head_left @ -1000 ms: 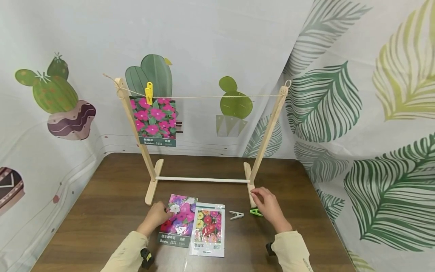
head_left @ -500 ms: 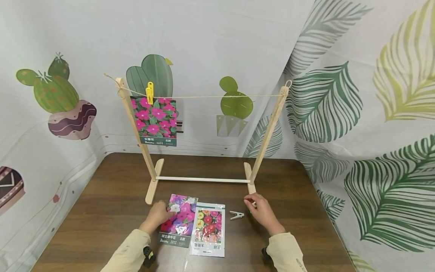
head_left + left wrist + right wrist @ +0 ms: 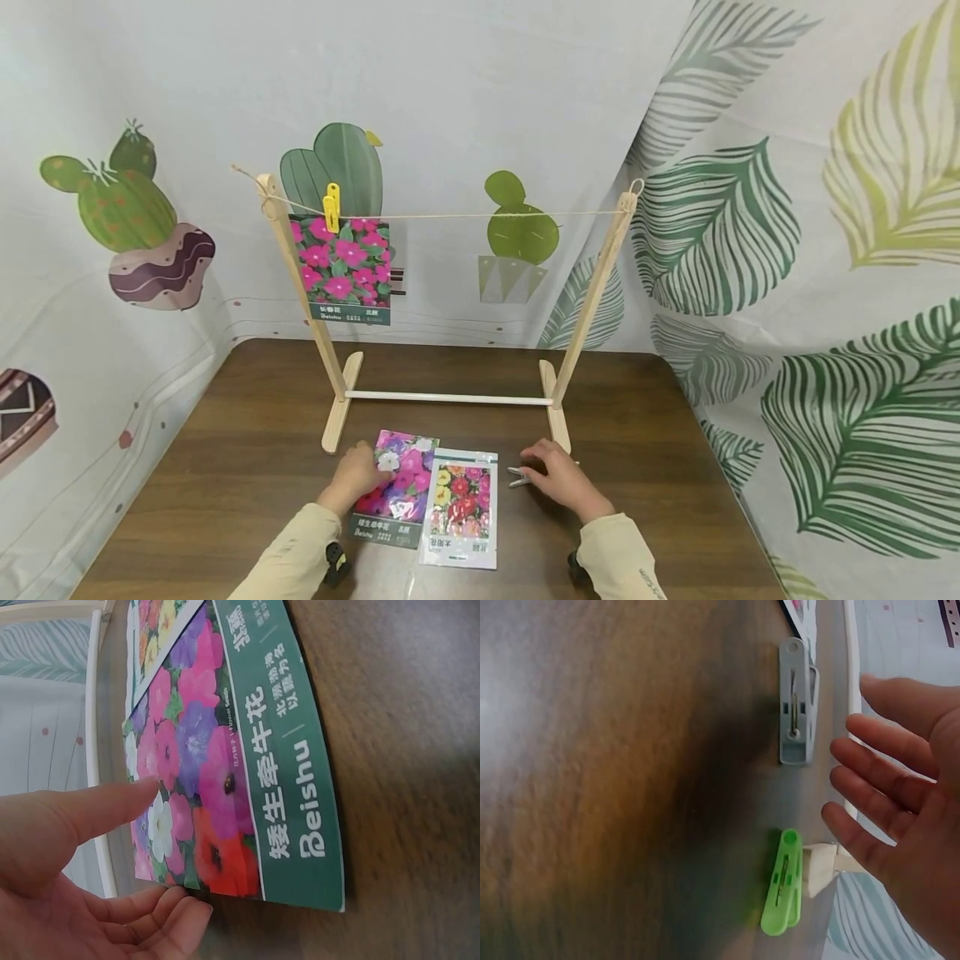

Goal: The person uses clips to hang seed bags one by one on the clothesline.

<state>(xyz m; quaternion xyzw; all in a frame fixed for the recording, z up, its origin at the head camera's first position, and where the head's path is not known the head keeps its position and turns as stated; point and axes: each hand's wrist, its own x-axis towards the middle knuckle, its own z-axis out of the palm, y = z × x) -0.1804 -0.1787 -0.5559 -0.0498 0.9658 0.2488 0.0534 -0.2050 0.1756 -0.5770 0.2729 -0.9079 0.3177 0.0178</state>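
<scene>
A seed packet with pink and purple flowers (image 3: 405, 487) lies on the table. My left hand (image 3: 356, 477) is at its left edge. In the left wrist view the thumb (image 3: 120, 804) reaches over the printed face, with the loosely bent fingers (image 3: 187, 926) beside the edge. My right hand (image 3: 558, 475) hovers at a grey clothespin (image 3: 793, 701), its thumb and fingers spread apart and holding nothing. A green clothespin (image 3: 783, 885) lies nearby in the right wrist view, hidden by the hand in the head view. A second, white-bordered packet (image 3: 460, 508) lies between the hands.
Behind the packets stands a wooden frame (image 3: 592, 300) with a string (image 3: 450, 216) across its top. A yellow clothespin (image 3: 332, 208) holds a pink-flower packet (image 3: 345, 267) on the string at left. A white rod (image 3: 450, 397) joins the frame's feet.
My right hand has moved left from beside the green clothespin to the grey one, covering the green one in the head view. The left hand stays at the packet's left edge.
</scene>
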